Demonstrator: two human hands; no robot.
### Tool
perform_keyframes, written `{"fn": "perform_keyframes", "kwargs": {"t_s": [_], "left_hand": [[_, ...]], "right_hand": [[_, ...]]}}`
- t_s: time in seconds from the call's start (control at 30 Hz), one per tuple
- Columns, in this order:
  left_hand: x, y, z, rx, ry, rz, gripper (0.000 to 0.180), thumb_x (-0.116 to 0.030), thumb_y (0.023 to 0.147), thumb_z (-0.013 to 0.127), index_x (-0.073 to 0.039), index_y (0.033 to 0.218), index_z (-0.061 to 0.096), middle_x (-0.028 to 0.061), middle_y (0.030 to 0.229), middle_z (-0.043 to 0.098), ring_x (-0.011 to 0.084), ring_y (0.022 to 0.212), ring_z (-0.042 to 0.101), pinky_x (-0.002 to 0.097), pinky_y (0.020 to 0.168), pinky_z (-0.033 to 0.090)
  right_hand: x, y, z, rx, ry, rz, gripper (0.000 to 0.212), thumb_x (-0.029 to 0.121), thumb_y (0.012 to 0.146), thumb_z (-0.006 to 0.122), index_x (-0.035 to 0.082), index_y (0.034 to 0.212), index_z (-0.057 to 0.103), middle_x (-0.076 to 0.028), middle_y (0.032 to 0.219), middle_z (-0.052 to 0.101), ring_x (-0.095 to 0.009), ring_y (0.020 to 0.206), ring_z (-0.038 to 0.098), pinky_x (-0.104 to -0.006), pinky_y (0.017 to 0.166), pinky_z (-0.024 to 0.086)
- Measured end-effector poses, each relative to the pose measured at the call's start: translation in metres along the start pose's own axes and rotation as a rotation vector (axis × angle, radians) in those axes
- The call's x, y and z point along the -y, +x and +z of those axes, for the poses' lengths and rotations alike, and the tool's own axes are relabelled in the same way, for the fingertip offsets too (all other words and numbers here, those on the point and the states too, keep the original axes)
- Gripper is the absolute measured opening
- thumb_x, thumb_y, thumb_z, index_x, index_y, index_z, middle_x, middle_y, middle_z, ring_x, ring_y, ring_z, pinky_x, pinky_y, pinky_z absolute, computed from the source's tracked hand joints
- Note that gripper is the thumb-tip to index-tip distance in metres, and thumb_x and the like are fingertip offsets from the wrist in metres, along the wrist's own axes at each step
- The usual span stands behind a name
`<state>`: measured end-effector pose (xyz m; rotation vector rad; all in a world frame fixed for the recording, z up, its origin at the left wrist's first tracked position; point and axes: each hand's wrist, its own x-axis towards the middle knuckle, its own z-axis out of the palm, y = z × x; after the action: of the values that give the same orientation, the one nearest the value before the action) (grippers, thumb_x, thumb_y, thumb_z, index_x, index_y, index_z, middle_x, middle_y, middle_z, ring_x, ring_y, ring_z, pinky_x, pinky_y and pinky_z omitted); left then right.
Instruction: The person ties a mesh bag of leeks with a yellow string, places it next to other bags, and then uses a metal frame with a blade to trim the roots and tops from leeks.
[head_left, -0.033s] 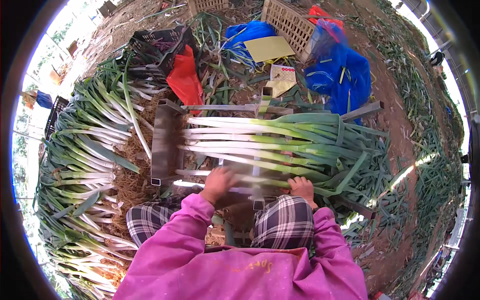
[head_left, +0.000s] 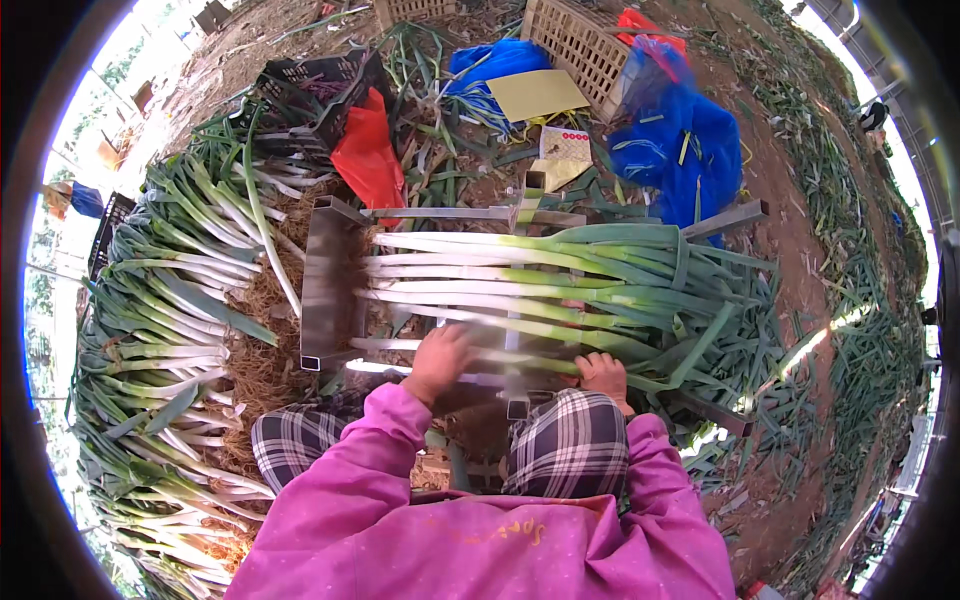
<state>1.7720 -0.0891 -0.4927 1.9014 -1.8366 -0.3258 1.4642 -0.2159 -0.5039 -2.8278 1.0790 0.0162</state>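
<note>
Both hands work at the near edge of a row of leeks (head_left: 500, 276) laid in a metal frame (head_left: 317, 285) at the centre of the frame. The right hand (head_left: 606, 378) appears to have its fingers curled over the green part of the nearest leek (head_left: 388, 345), gripping it just above the plaid-covered knee. The left hand (head_left: 440, 364) is blurred beside the white part of that leek, its fingers bent; I cannot tell whether they close on it.

To handle this leek well, I would keep its root end level with the others toward the end plate at centre left and lay the stalk parallel, closing the gap at the white end. A light touch on the white shank should avoid bruising, while the right hand steadies the softer leaf end so that it doesn't twist or crease.

The leeks look long and straight, with brown, tangled roots at the left, clean white shanks, pale green middles and dark green leaves spreading toward centre right. One leaf bends down across the others near the upper right of the row. More leeks, roots untrimmed, lie in a heap (head_left: 180, 352) down the left side.
</note>
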Motion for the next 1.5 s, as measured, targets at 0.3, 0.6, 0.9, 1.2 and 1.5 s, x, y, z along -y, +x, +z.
{"fn": "perform_keyframes", "kwargs": {"t_s": [0.3,0.6,0.9,1.2,1.5], "left_hand": [[0.003,0.054,0.026,0.143,0.291,-0.05,0.029,-0.017,0.078,0.06,-0.013,0.107,0.056,0.0069,0.103,0.06,0.0231,0.1,0.055,0.0377,0.086,0.043],[0.029,0.058,-0.02,0.41,-0.198,0.032,0.037,-0.021,0.081,0.062,-0.013,0.117,0.057,0.0117,0.097,0.063,0.0289,0.095,0.06,0.0382,0.077,0.048],[0.042,0.01,0.008,0.286,-0.091,-0.148,0.031,-0.041,0.089,0.049,-0.025,0.111,0.063,0.01,0.092,0.064,0.03,0.096,0.059,0.0519,0.092,0.034],[0.033,0.035,0.015,0.572,-0.048,-0.469,0.044,-0.052,0.09,0.038,-0.02,0.106,0.066,0.014,0.095,0.066,0.0267,0.093,0.061,0.0439,0.086,0.042],[0.015,0.053,0.012,-0.026,0.303,0.099,0.026,-0.019,0.078,0.054,-0.015,0.104,0.054,0.0072,0.105,0.052,0.0248,0.1,0.051,0.0399,0.088,0.038]], "right_hand": [[0.009,0.005,-0.002,-0.09,0.001,-0.03,0.027,0.026,0.073,0.059,0.017,0.098,0.063,-0.004,0.089,0.057,-0.025,0.088,0.055,-0.0389,0.074,0.043],[0.012,0.002,-0.015,-0.173,0.002,-0.093,0.028,0.022,0.071,0.061,0.015,0.099,0.061,-0.003,0.088,0.056,-0.024,0.087,0.054,-0.037,0.071,0.043],[0.013,0.007,-0.026,-0.122,-0.044,-0.102,0.021,0.014,0.069,0.061,0.015,0.09,0.062,-0.009,0.097,0.05,-0.028,0.094,0.051,-0.0384,0.076,0.045],[0.03,0.043,-0.023,-0.013,0.034,-0.287,0.057,0.016,0.069,0.062,0.015,0.125,0.051,-0.006,0.113,0.054,-0.025,0.102,0.052,-0.0388,0.081,0.042],[0.03,0.043,-0.019,0.021,0.143,-0.233,0.046,0.014,0.07,0.06,0.018,0.116,0.057,-0.005,0.099,0.053,-0.024,0.093,0.051,-0.038,0.077,0.043]]}}
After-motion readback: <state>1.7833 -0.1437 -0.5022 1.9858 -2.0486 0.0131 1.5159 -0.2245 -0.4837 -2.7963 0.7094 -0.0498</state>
